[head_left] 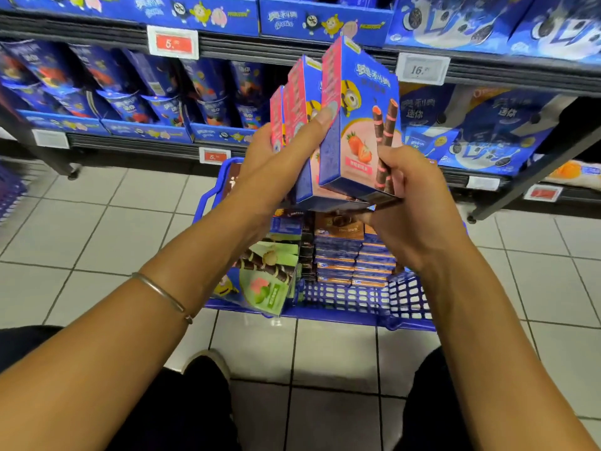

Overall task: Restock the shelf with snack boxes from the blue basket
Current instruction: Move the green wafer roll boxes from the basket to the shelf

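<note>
Snack boxes (357, 125): several strawberry ones held on end above the blue basket (357, 299), facing the shelf (292, 53). My left hand (276, 164) clamps their left side, right hand (413, 209) curls round the lower right corner, so none slips.

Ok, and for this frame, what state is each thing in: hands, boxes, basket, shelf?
strawberry boxes: several, closed, upright, bunched together, held above the basket.
left hand: grips the bunch from its left side.
right hand: holds the bunch's lower end, thumb on the front box.
blue basket: on the floor, partly filled.
green box: in the basket, leaning.
flat boxes: stacked in the basket.
shelf: stocked with blue packs.
</note>
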Motion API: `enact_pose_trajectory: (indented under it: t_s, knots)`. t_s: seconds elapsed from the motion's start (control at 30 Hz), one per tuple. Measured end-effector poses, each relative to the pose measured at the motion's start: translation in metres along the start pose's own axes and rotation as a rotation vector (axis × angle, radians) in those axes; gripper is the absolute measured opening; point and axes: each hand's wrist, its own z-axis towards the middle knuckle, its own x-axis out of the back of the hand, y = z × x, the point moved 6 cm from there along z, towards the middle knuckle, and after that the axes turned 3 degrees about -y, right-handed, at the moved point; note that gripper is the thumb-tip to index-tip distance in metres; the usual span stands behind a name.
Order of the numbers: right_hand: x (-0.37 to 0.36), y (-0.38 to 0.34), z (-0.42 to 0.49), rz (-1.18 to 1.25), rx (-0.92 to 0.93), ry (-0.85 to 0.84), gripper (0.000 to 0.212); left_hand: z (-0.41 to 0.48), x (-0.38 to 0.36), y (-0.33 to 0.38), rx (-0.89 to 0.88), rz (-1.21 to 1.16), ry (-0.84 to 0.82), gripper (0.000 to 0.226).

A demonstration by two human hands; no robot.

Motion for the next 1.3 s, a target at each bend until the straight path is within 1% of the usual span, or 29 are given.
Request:
enact_pose_trajectory:
  t_s: [0.03,0.1,0.13,0.23,0.33,0.4,0.47,0.57,0.63,0.73,0.83,0.93,0.97,1.03,1.1,1.2,1.23,1.3]
  knots:
    - [0.001,0.003,0.006,0.012,-0.013,0.016,0.043,0.006,0.001,-0.002,0.004,0.004,0.005,0.063]
    - [0.003,0.011,0.018,0.051,-0.048,0.035,0.032,0.015,0.006,-0.007,0.030,0.015,0.039,0.075]
    - [0.001,0.014,0.022,0.059,-0.060,0.045,0.028,0.019,0.009,-0.009,0.036,0.024,0.056,0.077]
    - [-0.008,0.012,0.024,0.025,-0.073,0.108,0.027,0.024,0.011,-0.012,0.049,-0.002,0.021,0.069]
    - [-0.020,0.002,0.018,0.005,-0.100,0.117,0.026,0.023,0.017,-0.012,0.102,-0.062,0.020,0.077]
    - [-0.031,-0.009,0.009,-0.027,-0.137,0.150,0.023,0.014,0.021,-0.005,0.135,-0.090,0.029,0.077]
    - [-0.042,-0.024,-0.006,-0.095,-0.210,0.190,0.033,-0.002,0.023,0.006,0.198,-0.138,0.029,0.078]
    - [-0.064,-0.053,-0.032,-0.120,-0.300,0.181,0.047,-0.033,0.025,0.036,0.278,-0.144,0.031,0.080]
    - [-0.079,-0.083,-0.054,-0.094,-0.330,0.163,0.048,-0.056,0.022,0.077,0.289,-0.111,0.023,0.077]
    - [-0.108,-0.145,-0.088,-0.055,-0.350,0.151,0.059,-0.092,0.017,0.151,0.305,-0.083,0.014,0.070]
    - [-0.147,-0.217,-0.121,-0.054,-0.339,0.074,0.045,-0.134,0.013,0.241,0.336,-0.091,0.018,0.068]
    - [-0.193,-0.288,-0.156,-0.093,-0.338,0.018,0.055,-0.176,0.019,0.335,0.355,-0.098,0.100,0.073]
    - [-0.210,-0.310,-0.166,-0.111,-0.326,-0.004,0.054,-0.189,0.023,0.364,0.358,-0.091,0.124,0.074]
    - [-0.241,-0.346,-0.182,-0.145,-0.301,-0.044,0.042,-0.209,0.029,0.409,0.355,-0.074,0.151,0.072]
    - [-0.268,-0.374,-0.192,-0.182,-0.281,-0.064,0.037,-0.225,0.041,0.446,0.338,-0.076,0.163,0.071]
    - [-0.308,-0.403,-0.195,-0.262,-0.261,-0.112,0.047,-0.235,0.066,0.488,0.292,-0.100,0.170,0.076]
    - [-0.324,-0.412,-0.195,-0.270,-0.250,-0.131,0.046,-0.237,0.075,0.501,0.271,-0.111,0.174,0.079]
    - [-0.359,-0.428,-0.188,-0.279,-0.204,-0.173,0.036,-0.235,0.098,0.527,0.211,-0.134,0.190,0.086]
